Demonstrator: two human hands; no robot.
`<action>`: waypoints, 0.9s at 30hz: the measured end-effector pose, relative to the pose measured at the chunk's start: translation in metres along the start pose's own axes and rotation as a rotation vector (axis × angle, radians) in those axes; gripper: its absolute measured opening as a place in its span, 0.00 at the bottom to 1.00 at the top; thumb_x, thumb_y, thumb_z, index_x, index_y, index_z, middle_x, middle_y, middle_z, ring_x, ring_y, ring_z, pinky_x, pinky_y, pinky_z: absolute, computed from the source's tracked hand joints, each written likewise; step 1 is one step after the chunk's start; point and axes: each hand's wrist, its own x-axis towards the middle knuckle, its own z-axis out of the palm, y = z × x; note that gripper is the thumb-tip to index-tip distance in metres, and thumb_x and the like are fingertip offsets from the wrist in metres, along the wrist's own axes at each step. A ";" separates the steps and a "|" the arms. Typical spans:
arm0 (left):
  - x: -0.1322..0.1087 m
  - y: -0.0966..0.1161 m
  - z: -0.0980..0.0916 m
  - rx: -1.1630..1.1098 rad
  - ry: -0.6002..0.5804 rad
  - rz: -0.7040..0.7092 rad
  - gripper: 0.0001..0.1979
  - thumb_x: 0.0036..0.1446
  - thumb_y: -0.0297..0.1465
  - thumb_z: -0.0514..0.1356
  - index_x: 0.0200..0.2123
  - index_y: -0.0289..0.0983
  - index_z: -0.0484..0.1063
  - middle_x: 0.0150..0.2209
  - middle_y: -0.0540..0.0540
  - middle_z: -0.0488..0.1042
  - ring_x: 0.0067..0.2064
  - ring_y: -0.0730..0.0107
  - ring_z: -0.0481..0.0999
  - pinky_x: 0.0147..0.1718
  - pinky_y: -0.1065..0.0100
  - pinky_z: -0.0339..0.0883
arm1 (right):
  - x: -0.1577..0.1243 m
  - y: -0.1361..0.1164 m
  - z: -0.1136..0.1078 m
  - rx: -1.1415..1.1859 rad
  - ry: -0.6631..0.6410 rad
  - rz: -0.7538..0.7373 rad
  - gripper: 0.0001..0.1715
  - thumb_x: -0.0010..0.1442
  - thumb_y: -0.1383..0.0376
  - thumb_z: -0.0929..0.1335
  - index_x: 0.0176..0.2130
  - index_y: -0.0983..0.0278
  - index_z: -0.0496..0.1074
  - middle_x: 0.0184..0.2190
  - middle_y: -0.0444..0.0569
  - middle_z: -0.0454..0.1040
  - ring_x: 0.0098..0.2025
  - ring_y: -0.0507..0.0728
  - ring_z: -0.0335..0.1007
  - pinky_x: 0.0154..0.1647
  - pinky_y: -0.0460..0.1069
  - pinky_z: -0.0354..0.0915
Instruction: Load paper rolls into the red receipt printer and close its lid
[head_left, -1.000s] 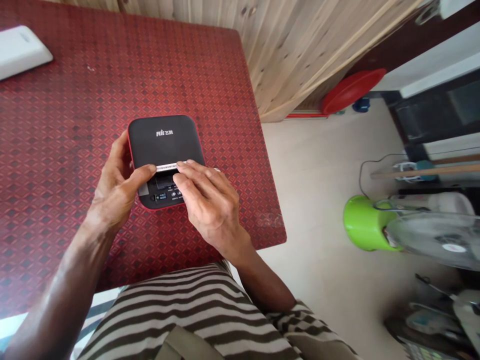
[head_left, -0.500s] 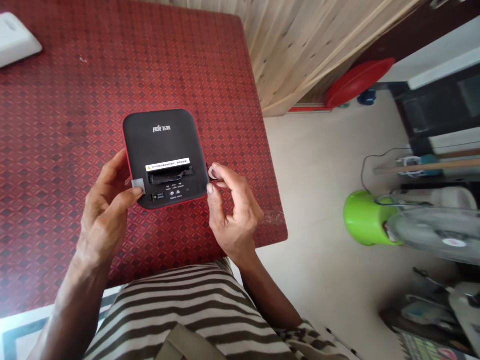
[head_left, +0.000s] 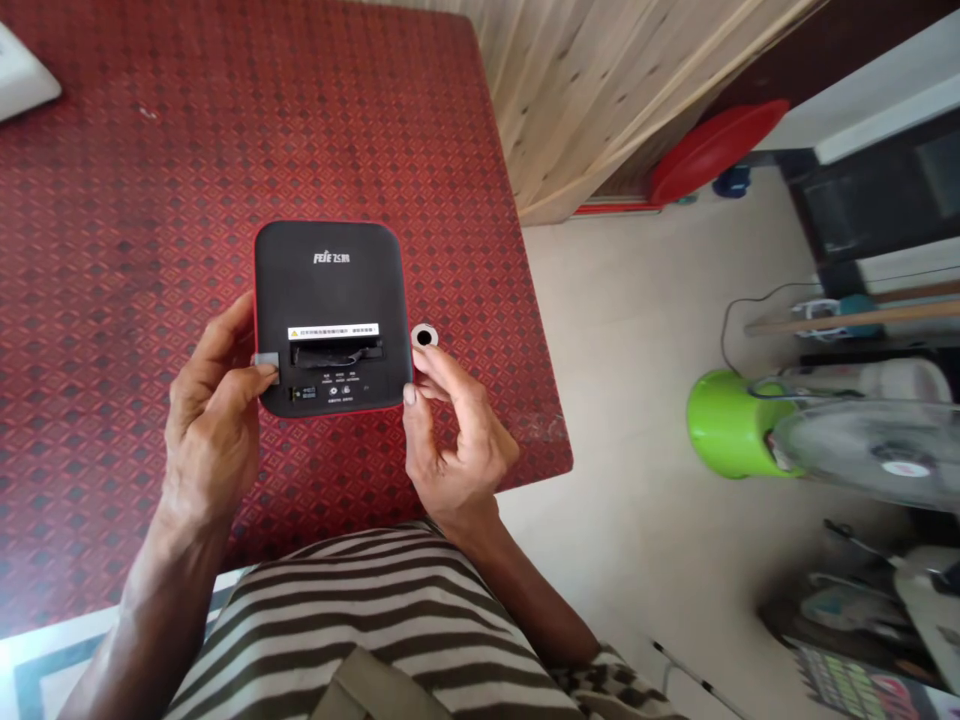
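Note:
A flat black device (head_left: pixel 330 285) with rounded corners and red sides faces up, held over the red patterned table. It bears a white "FEJE" logo, a warning strip, a dark slot and small buttons. My left hand (head_left: pixel 214 425) grips its left edge, fingers underneath, the thumb on a small grey tab (head_left: pixel 267 366) at that edge. At the lower right edge, my right hand (head_left: pixel 461 440) closes thumb and forefinger on the device. Just beyond that forefinger shows a pale ring with a dark centre (head_left: pixel 424 336); whether it is held or attached I cannot tell.
The patterned table (head_left: pixel 112 300) ends at my right, above a pale floor. A white object (head_left: pixel 22 75) sits at its far left corner. On the floor side are a green bucket (head_left: pixel 724 425), a fan (head_left: pixel 877 455) and a red basin (head_left: pixel 716 150).
The device has turned slightly and now lies squarer in view. The pale ring, partly behind my right fingers before, shows its full face beyond them. My right hand has slid slightly lower.

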 end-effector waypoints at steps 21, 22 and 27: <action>0.003 0.004 0.006 -0.057 0.055 -0.100 0.28 0.47 0.22 0.61 0.53 0.43 0.80 0.55 0.49 0.79 0.58 0.60 0.75 0.64 0.59 0.66 | 0.005 0.004 0.000 0.050 -0.005 -0.016 0.21 0.67 0.73 0.69 0.59 0.63 0.71 0.48 0.53 0.82 0.45 0.55 0.83 0.47 0.51 0.81; 0.003 0.004 0.007 -0.055 0.059 -0.100 0.28 0.47 0.22 0.61 0.53 0.43 0.80 0.55 0.48 0.79 0.58 0.60 0.75 0.64 0.59 0.65 | 0.004 0.003 0.001 0.053 -0.004 -0.012 0.22 0.67 0.73 0.69 0.59 0.63 0.71 0.48 0.53 0.82 0.45 0.55 0.83 0.47 0.51 0.81; 0.002 0.006 0.009 -0.049 0.073 -0.094 0.29 0.46 0.21 0.60 0.53 0.42 0.80 0.53 0.49 0.80 0.55 0.61 0.76 0.60 0.61 0.67 | -0.001 0.004 0.004 0.145 0.022 0.048 0.25 0.68 0.71 0.69 0.62 0.60 0.69 0.53 0.52 0.81 0.51 0.57 0.82 0.48 0.52 0.82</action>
